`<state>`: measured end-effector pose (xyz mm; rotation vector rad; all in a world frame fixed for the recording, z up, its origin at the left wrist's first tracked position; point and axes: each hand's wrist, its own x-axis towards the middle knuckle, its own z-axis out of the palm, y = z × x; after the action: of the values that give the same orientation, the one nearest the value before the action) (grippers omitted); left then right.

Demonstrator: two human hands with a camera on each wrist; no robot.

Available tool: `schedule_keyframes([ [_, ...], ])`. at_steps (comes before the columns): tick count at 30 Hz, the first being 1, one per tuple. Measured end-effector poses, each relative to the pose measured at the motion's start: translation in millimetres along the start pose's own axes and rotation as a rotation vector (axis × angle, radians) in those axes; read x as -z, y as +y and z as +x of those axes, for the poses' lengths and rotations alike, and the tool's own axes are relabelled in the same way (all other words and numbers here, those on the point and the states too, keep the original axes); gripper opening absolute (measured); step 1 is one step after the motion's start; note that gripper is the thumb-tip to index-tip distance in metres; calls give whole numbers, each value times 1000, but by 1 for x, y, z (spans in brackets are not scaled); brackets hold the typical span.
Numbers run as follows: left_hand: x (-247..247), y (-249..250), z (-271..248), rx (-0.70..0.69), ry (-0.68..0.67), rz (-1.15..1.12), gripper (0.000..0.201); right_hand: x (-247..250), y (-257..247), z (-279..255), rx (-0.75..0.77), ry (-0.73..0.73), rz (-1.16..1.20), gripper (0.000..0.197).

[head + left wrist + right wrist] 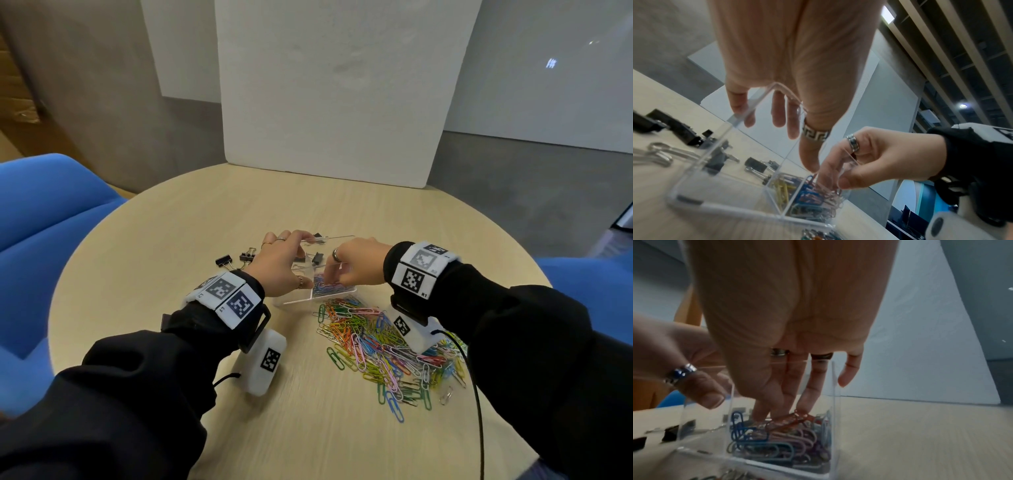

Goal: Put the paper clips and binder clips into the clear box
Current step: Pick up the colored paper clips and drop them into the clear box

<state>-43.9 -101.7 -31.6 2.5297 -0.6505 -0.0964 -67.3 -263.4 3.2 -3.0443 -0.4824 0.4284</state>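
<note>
The clear box [294, 298] stands mid-table, split into compartments. My left hand [291, 262] grips its top edge, fingers over the far wall and thumb [809, 155] by the divider. My right hand [334, 274] reaches down into the near right compartment. There its fingertips [803, 407] pinch reddish paper clips [789, 418] on top of a heap of coloured clips [777, 444]. A big loose pile of coloured paper clips [383, 346] lies in front of the box. Black binder clips [227, 262] lie left of it, and others [318, 257] show through its far part.
The round wooden table [239, 212] has a white foam board [325, 102] standing at its back edge. Blue chairs [41, 212] flank it on both sides. The box's clear lid [337, 237] lies open behind the box. A black cable [476, 394] runs from my right wrist.
</note>
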Motion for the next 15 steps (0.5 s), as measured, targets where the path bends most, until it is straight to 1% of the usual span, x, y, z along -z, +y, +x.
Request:
schedule_keyframes([
  [2, 0, 0, 0, 1, -2, 0, 74, 3, -1, 0, -14, 4, -101, 27],
  [3, 0, 0, 0, 3, -4, 0, 75, 5, 0, 0, -17, 5, -114, 25],
  [6, 0, 1, 0, 9, -2, 4, 75, 14, 10, -2, -5, 30, 5, 25],
  [8, -1, 1, 0, 11, 3, 8, 75, 16, 13, -1, 4, 62, 35, 31],
  [10, -1, 1, 0, 15, 5, 7, 75, 14, 12, 2, -25, 65, -10, 42],
  [12, -1, 1, 0, 18, 7, 10, 76, 10, 11, 5, -63, 53, 10, 54],
  [13, -1, 2, 0, 19, 8, 13, 76, 8, 10, 6, -71, 58, 19, 55],
  [15, -1, 2, 0, 20, 6, 10, 76, 6, 10, 6, -66, 84, -36, 47],
])
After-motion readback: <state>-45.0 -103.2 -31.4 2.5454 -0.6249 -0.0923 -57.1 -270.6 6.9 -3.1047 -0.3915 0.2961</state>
